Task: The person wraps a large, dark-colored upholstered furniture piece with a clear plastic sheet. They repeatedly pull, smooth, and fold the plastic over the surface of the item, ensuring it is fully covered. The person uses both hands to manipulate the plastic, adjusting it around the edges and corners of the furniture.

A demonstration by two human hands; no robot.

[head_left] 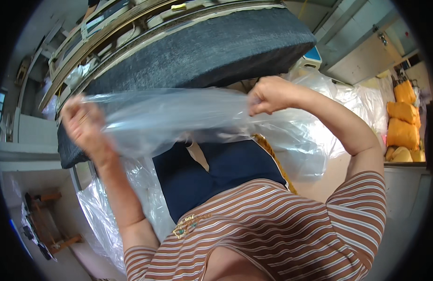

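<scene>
A sheet of clear plastic film (179,112) is stretched between my two hands, above my lap. My left hand (82,122) grips its left end; the fingers are curled and somewhat smeared by motion. At the other end my right hand (269,96) is closed in a fist on the film, with gathered folds running down from it to the right. The dark grey padded surface (193,51) lies just beyond the film. Whether the film is a flat sheet or a bag I cannot tell.
Long metal and wooden rails (108,35) run behind the padded surface. More clear plastic (99,210) hangs at my left, and a heap of it (361,105) lies at the right. Orange bundles (403,126) are stacked at the far right. A blue-topped stool (312,55) stands beyond the pad's right end.
</scene>
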